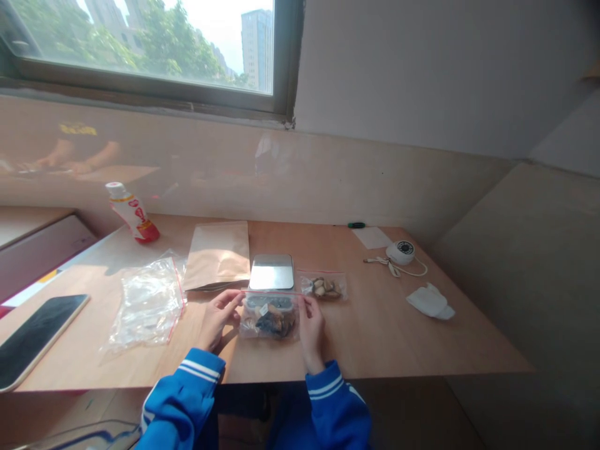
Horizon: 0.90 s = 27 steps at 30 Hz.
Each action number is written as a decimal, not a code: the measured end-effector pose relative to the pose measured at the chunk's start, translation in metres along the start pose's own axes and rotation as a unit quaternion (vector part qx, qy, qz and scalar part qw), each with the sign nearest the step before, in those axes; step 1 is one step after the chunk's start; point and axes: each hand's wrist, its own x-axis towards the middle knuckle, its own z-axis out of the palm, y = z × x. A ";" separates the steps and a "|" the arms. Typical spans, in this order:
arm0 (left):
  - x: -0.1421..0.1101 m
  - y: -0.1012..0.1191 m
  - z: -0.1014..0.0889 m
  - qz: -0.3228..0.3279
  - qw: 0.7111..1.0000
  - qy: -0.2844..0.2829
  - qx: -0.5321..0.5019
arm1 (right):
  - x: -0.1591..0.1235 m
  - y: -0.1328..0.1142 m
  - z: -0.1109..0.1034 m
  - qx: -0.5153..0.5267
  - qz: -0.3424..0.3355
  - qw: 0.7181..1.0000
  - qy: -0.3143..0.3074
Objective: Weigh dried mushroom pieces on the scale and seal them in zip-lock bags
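Evidently, my left grip (218, 317) and right grip (312, 325) pinch a filled, rectangular, red-topped clear-plastic bag (248, 326); whether it's sealed is unclear.

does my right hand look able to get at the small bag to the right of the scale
Probably yes: the small bag lies just beyond the right hand, with nothing apparent in between, though that hand is pinching the top edge of the nearer bag.

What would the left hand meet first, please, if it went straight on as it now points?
Beyond the clear bag it holds, the left hand would probably meet the silver scale, though it might pass above; depth is unclear.
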 end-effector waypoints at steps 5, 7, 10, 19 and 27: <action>0.002 -0.003 -0.002 0.002 1.000 -0.018 -0.009 | 0.001 0.004 0.000 0.010 0.011 1.000 0.003; 0.004 -0.006 -0.004 0.002 1.000 -0.023 -0.011 | 0.001 0.003 0.000 0.007 0.011 1.000 0.011; 0.006 -0.009 -0.006 -0.002 1.000 -0.031 -0.005 | 0.001 0.003 -0.001 -0.006 0.007 1.000 0.023; 0.006 -0.010 -0.004 0.028 0.999 -0.033 0.012 | 0.002 0.005 -0.003 -0.039 -0.029 0.997 0.057; 0.012 -0.018 -0.008 0.051 0.998 -0.015 0.033 | -0.001 -0.002 -0.003 -0.029 -0.043 0.997 0.061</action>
